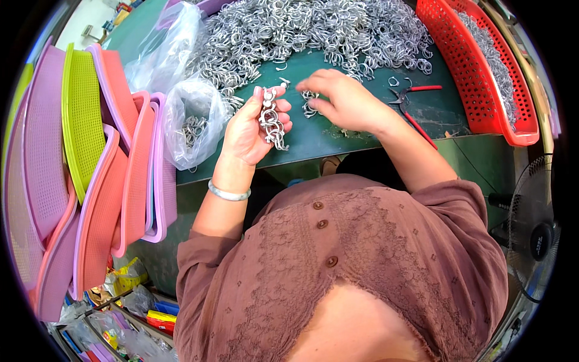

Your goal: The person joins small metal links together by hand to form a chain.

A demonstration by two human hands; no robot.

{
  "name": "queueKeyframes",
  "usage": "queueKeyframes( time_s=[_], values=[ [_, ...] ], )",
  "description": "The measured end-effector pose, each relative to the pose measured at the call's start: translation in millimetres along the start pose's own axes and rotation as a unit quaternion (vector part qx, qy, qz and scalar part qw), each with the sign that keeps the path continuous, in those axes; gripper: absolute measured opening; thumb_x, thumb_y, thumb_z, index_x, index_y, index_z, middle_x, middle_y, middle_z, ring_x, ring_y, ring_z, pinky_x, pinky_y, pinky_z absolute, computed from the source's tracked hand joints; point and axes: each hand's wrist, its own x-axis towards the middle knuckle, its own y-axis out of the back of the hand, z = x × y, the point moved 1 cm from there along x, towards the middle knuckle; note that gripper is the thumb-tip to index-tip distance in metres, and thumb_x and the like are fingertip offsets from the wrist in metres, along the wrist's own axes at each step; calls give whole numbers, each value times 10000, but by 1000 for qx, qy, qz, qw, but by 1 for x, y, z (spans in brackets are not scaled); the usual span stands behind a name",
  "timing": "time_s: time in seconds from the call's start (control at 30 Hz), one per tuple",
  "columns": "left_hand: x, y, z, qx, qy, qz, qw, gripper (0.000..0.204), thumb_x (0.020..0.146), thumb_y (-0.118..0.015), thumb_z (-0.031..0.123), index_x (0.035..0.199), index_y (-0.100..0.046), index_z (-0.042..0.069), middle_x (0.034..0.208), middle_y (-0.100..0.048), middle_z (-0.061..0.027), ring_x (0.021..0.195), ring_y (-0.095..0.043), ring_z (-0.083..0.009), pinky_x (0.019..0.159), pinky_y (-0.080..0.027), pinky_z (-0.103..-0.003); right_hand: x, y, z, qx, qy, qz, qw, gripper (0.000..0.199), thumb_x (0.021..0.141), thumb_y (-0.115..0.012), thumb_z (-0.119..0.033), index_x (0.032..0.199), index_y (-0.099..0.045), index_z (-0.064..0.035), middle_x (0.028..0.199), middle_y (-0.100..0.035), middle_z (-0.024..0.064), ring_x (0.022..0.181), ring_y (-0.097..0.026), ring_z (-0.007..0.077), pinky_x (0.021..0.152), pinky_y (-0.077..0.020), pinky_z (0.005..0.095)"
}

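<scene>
My left hand [248, 125] is raised palm up at the table edge, its fingers curled round a bunch of silvery metal rings [272, 123]. Some of the rings dangle below the fingers. To its right, my right hand [342, 99] reaches over the table with thumb and forefinger apart. A small cluster of similar rings [309, 104] shows between them; whether the fingers touch it I cannot tell. Just beyond both hands spreads a large heap of the metal rings [313, 30]. Red-handled pliers [403, 101] lie on the table to the right of my right hand.
A red perforated basket [476, 72] with metal rings stands at the right. An open clear plastic bag [199, 108] holding some rings sits left of my hands, near stacked purple, pink and green baskets [84, 120]. The green table [440, 108] ends before me; a fan [534, 229] stands lower right.
</scene>
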Motion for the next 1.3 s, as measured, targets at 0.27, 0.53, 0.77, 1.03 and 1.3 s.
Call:
queueKeyframes(
  time_s=[0.27,0.53,0.77,1.03,1.3],
  values=[
    [-6,-14,4,41,19,4,999,344,905,-392,346,1016,-513,44,790,-595,-90,596,-564,-164,523,-474,-294,29,6,-23,278,25,-39,960,330,781,-559,-73,1103,-523,-11,912,-568,72,779,-551,146,694,-448,264],
    [-10,-13,7,56,10,-31,998,417,939,-260,335,1059,-465,-7,786,-604,-136,536,-554,-156,484,-486,-257,37,5,-25,356,-10,-118,927,202,765,-536,-2,965,-570,-4,722,-555,9,642,-505,62,618,-417,214],
    [-10,-5,10,63,37,-57,996,517,914,-271,436,1110,-445,-10,855,-605,-171,605,-593,-183,558,-514,-284,39,3,-20,340,6,-115,933,97,770,-540,-12,861,-559,14,867,-569,36,774,-515,88,683,-426,232],
    [-19,-13,8,62,36,-42,997,485,905,-312,427,1059,-484,1,928,-594,-163,758,-618,-228,641,-529,-308,41,10,-19,404,-97,-66,907,97,794,-583,-105,816,-572,-11,752,-571,10,687,-517,64,621,-422,205],
    [-19,-3,9,170,-27,-14,985,255,877,-475,231,1010,-541,23,800,-600,-66,652,-570,-124,579,-468,-242,41,5,-14,463,-157,-75,869,149,814,-591,-184,770,-560,-45,681,-556,-9,597,-505,52,529,-398,182]
  ],
)
